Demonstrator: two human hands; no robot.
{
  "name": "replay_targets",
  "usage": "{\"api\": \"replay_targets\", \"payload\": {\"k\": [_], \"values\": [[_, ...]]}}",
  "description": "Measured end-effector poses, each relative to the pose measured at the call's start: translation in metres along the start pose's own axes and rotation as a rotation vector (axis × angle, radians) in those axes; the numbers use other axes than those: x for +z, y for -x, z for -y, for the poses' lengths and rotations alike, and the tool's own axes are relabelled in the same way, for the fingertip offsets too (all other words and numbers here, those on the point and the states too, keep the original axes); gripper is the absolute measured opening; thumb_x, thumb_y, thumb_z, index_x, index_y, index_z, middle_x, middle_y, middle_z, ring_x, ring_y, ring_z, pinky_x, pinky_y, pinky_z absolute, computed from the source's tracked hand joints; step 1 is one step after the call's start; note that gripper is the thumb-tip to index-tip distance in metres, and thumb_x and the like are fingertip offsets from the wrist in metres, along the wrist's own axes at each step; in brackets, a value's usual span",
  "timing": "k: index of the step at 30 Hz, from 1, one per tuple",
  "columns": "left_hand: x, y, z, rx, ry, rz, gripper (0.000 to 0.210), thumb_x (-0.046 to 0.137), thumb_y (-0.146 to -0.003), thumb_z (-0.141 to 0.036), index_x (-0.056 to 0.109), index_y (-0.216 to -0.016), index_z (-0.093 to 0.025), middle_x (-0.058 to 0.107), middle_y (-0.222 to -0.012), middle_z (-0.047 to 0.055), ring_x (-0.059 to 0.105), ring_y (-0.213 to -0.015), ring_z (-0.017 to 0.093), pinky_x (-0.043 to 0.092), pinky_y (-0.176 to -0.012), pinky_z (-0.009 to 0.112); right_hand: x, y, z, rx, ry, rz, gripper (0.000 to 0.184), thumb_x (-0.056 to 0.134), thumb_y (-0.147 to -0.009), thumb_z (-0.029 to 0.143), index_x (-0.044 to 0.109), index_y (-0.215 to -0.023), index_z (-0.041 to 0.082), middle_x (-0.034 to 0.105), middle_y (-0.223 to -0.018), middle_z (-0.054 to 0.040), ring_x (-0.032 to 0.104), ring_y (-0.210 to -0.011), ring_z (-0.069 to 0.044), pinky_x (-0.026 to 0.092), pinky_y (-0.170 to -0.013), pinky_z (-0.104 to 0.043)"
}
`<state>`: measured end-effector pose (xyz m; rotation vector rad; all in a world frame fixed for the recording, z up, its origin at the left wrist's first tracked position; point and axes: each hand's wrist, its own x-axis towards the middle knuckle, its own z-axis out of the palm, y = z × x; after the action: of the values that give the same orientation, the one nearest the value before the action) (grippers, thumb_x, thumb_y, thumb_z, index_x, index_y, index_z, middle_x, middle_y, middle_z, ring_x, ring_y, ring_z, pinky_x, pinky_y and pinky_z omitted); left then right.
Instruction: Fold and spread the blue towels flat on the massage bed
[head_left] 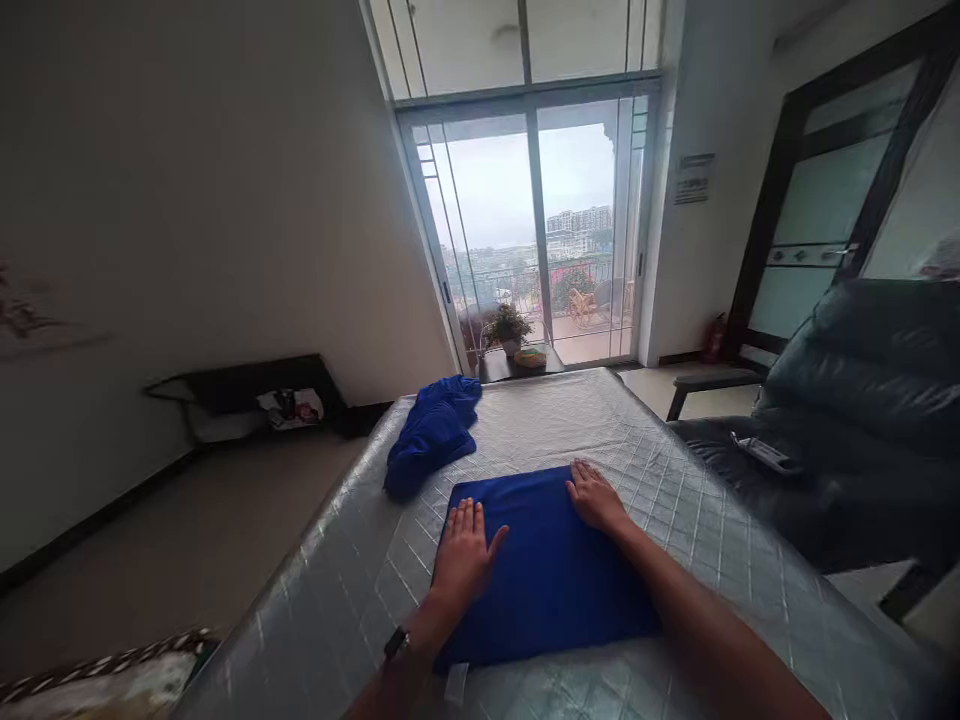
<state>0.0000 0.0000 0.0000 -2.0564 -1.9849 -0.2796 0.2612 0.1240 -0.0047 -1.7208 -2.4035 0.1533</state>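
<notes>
Our left hand point(463, 555) and right hand point(597, 501) lie open, gripping nothing, on the blue cloth's point(547, 585) left edge and far right corner; silvery cover point(697, 500) extends rightward.

One left hand point(463, 550) and one right hand point(596, 500): two in all. One flat blue cloth point(544, 570) and one bunched blue cloth point(435, 432): again two. One each of wristband point(395, 642), mattress point(667, 510), armchair point(870, 380), potted plant point(508, 326), fire extinguisher point(714, 340), dark-framed door point(825, 210).

Your right hand point(595, 495) has room to slide right across the quilted cover point(675, 490). Beyond your left hand point(463, 555), bunched cloth point(433, 430) blocks a low path toward its far left corner.
</notes>
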Motion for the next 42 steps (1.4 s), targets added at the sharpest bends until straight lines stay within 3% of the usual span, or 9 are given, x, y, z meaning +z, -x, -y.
{"api": "replay_targets", "payload": {"k": [5, 7, 9, 12, 19, 22, 31, 38, 42], "values": [[0.004, -0.065, -0.105, 0.271, 0.237, 0.059, 0.068, 0.015, -0.105, -0.055, 0.045, -0.15, -0.013, 0.043, -0.158, 0.012, 0.034, -0.149, 0.023, 0.03, -0.123, 0.043, 0.006, -0.002, -0.007, -0.019, 0.01, -0.002, 0.063, 0.022, -0.103, 0.034, 0.03, -0.156, 0.001, 0.026, -0.164, -0.0173, 0.019, -0.153, -0.023, 0.017, -0.124, -0.039], [0.013, -0.081, -0.127, 0.257, 0.292, 0.094, 0.067, 0.015, -0.105, -0.055, 0.044, -0.151, -0.015, 0.042, -0.158, 0.012, 0.033, -0.149, 0.023, 0.029, -0.122, 0.044, 0.008, -0.002, -0.009, -0.024, 0.017, 0.004, 0.062, 0.023, -0.103, 0.033, 0.029, -0.156, 0.002, 0.025, -0.164, -0.0161, 0.017, -0.153, -0.022, 0.016, -0.124, -0.037], [0.023, -0.089, -0.132, 0.21, 0.3, 0.122, 0.067, 0.017, -0.104, -0.056, 0.042, -0.152, -0.016, 0.041, -0.159, 0.012, 0.032, -0.15, 0.024, 0.028, -0.123, 0.046, 0.008, -0.003, -0.009, -0.022, 0.018, 0.01, 0.063, 0.022, -0.103, 0.033, 0.029, -0.157, 0.002, 0.024, -0.165, -0.015, 0.017, -0.153, -0.022, 0.015, -0.124, -0.036], [0.034, -0.086, -0.105, 0.128, 0.249, 0.146, 0.068, 0.018, -0.104, -0.057, 0.038, -0.155, -0.017, 0.037, -0.161, 0.012, 0.028, -0.151, 0.025, 0.025, -0.124, 0.048, 0.007, -0.004, -0.008, -0.005, 0.005, 0.015, 0.064, 0.022, -0.102, 0.034, 0.028, -0.157, 0.002, 0.024, -0.165, -0.0142, 0.017, -0.153, -0.023, 0.015, -0.124, -0.037], [0.037, -0.058, 0.027, -0.158, 0.107, 0.219, 0.084, 0.009, -0.1, -0.066, 0.031, -0.157, -0.009, 0.028, -0.164, 0.017, 0.024, -0.152, 0.03, 0.021, -0.124, 0.05, 0.001, -0.001, -0.003, 0.017, -0.021, 0.019, 0.065, 0.021, -0.102, 0.036, 0.029, -0.157, 0.002, 0.023, -0.165, -0.0132, 0.018, -0.153, -0.022, 0.015, -0.124, -0.038], [0.036, -0.049, 0.051, -0.186, 0.105, 0.234, 0.084, 0.01, -0.1, -0.066, 0.028, -0.157, -0.008, 0.024, -0.165, 0.019, 0.023, -0.153, 0.03, 0.023, -0.123, 0.048, 0.0, -0.001, -0.002, 0.021, -0.018, 0.023, 0.065, 0.02, -0.102, 0.036, 0.028, -0.157, 0.002, 0.023, -0.165, -0.0131, 0.017, -0.153, -0.022, 0.014, -0.124, -0.038], [0.035, -0.048, 0.045, -0.186, 0.124, 0.232, 0.091, 0.01, -0.097, -0.071, 0.028, -0.157, -0.005, 0.025, -0.164, 0.02, 0.024, -0.152, 0.03, 0.021, -0.124, 0.045, -0.013, 0.007, 0.009, -0.012, 0.023, -0.008, 0.064, 0.024, -0.101, 0.033, 0.029, -0.157, 0.004, 0.021, -0.166, -0.0123, 0.011, -0.154, -0.019, 0.003, -0.125, -0.037], [0.03, -0.053, 0.052, -0.171, 0.046, 0.293, 0.09, 0.002, -0.097, -0.067, 0.028, -0.157, -0.005, 0.025, -0.164, 0.019, 0.024, -0.152, 0.029, 0.021, -0.123, 0.046, -0.003, 0.011, 0.006, 0.072, -0.014, 0.046, 0.069, 0.02, -0.102, 0.042, 0.024, -0.158, 0.004, 0.02, -0.166, -0.011, 0.014, -0.154, -0.02, 0.013, -0.124, -0.037], [0.011, -0.07, 0.018, -0.207, 0.017, 0.281, 0.091, 0.009, -0.098, -0.067, 0.032, -0.154, 0.001, 0.028, -0.162, 0.023, 0.025, -0.152, 0.031, 0.02, -0.124, 0.046, -0.001, 0.01, 0.007, 0.087, -0.025, 0.04, 0.067, 0.02, -0.102, 0.041, 0.023, -0.159, 0.006, 0.019, -0.167, -0.0103, 0.013, -0.154, -0.02, 0.01, -0.124, -0.037]]}}
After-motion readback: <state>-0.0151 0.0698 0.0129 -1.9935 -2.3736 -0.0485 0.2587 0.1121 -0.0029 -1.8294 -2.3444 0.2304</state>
